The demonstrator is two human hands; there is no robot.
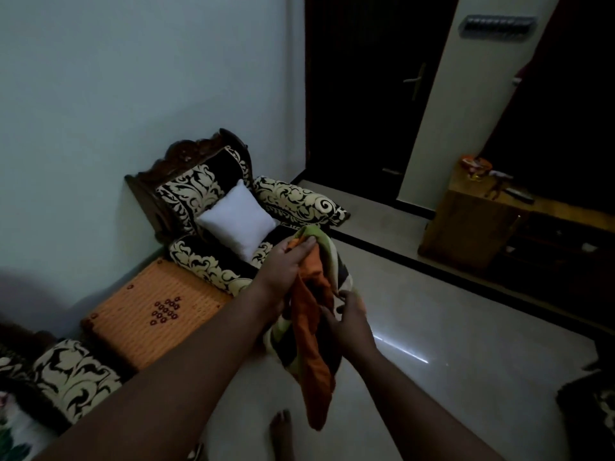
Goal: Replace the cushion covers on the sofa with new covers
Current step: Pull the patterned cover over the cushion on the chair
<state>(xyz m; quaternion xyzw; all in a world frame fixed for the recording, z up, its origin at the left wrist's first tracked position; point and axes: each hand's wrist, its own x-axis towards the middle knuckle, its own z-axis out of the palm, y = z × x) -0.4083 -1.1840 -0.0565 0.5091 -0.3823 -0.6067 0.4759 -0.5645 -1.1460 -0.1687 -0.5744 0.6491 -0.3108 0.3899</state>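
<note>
On my left I see a wicker stool (156, 311), then the sofa (199, 194) with a bare white cushion (238, 219) on its seat. My left hand (283, 271) grips the top of the orange-and-green cover (314, 327); my right hand (349, 322) pinches its side, above the floor.

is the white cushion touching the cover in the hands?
Cannot tell. In the head view the top of the cushion cover, held by the left hand, overlaps the armchair's seat beside the white cushion; no contact or gap shows plainly.
</note>
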